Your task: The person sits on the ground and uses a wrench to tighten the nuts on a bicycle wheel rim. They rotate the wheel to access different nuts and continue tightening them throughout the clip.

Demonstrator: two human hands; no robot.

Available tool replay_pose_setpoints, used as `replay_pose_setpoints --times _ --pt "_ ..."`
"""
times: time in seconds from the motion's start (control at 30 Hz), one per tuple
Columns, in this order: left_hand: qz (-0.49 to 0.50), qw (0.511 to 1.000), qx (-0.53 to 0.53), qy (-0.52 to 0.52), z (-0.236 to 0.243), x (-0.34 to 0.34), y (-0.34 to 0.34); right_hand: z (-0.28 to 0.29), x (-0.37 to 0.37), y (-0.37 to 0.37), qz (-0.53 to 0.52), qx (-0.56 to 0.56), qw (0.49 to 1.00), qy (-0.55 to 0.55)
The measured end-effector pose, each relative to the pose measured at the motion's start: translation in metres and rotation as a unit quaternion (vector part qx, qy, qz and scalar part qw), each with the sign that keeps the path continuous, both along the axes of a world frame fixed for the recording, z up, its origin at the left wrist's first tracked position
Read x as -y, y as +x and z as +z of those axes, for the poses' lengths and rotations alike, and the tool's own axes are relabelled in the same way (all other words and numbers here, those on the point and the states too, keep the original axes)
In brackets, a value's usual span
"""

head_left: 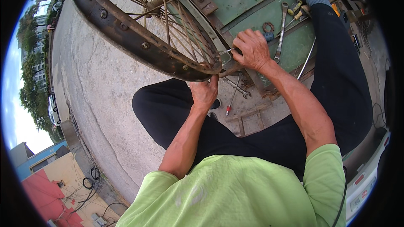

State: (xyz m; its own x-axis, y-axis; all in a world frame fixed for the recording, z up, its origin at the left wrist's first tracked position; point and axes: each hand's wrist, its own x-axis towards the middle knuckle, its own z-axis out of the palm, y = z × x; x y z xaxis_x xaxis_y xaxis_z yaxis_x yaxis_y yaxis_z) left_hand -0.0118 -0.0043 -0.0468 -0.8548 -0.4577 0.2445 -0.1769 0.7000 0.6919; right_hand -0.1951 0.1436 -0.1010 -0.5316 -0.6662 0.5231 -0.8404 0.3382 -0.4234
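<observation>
A rusty spoked wheel (pixel 165 17) fills the upper middle, and bolt heads stud its wide dark outer band (pixel 126 33). My left hand (pixel 205 93) is closed on the near lower end of this band, with the thumb up against the edge and the fingers partly hidden beneath. To its right, my right hand (pixel 251 50) has its fingers curled round a thin metal tool (pixel 226 51). Only a short shiny length of that tool shows, close to the wheel's edge, so its exact kind is unclear. A rusty bar (pixel 230 68) lies just below the right hand.
On the green metal bed (pixel 248 4) lie a combination wrench (pixel 281 33), a rusty ring (pixel 268 26) and a yellow-handled screwdriver (pixel 299 15). Below, a red-handled screwdriver (pixel 228 109) and another wrench (pixel 245 94) are by my legs. A white vehicle (pixel 370 176) stands at lower right.
</observation>
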Motion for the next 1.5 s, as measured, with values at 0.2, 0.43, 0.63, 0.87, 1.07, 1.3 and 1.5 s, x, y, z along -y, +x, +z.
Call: replay_pose_setpoints --times 0.2,0.43,0.63,0.87,1.07,1.3,1.5 --pt "0.000 0.998 0.064 0.027 0.009 0.002 -0.003 0.001 -0.001 -0.001 0.001 -0.001 1.000 -0.004" --pt "0.036 0.999 0.012 -0.019 0.066 -0.011 0.010 0.001 -0.002 0.000 0.000 0.003 1.000 -0.008" --pt "0.017 0.999 -0.022 -0.021 0.073 -0.014 0.009 0.000 -0.001 0.000 0.001 0.002 1.000 -0.005" --pt "0.002 0.997 -0.046 -0.060 0.058 -0.011 0.007 -0.001 -0.001 -0.001 0.002 0.003 1.000 -0.011" --pt "-0.032 0.994 -0.060 -0.085 0.025 -0.002 0.006 0.000 -0.001 0.000 0.005 0.007 1.000 -0.005" --pt "-0.010 0.999 0.036 -0.038 0.000 0.002 -0.005 -0.002 -0.001 -0.001 -0.001 0.003 1.000 0.002" --pt "-0.040 0.992 0.030 -0.112 -0.053 0.029 -0.013 -0.001 0.000 0.000 -0.001 0.000 1.000 0.000"
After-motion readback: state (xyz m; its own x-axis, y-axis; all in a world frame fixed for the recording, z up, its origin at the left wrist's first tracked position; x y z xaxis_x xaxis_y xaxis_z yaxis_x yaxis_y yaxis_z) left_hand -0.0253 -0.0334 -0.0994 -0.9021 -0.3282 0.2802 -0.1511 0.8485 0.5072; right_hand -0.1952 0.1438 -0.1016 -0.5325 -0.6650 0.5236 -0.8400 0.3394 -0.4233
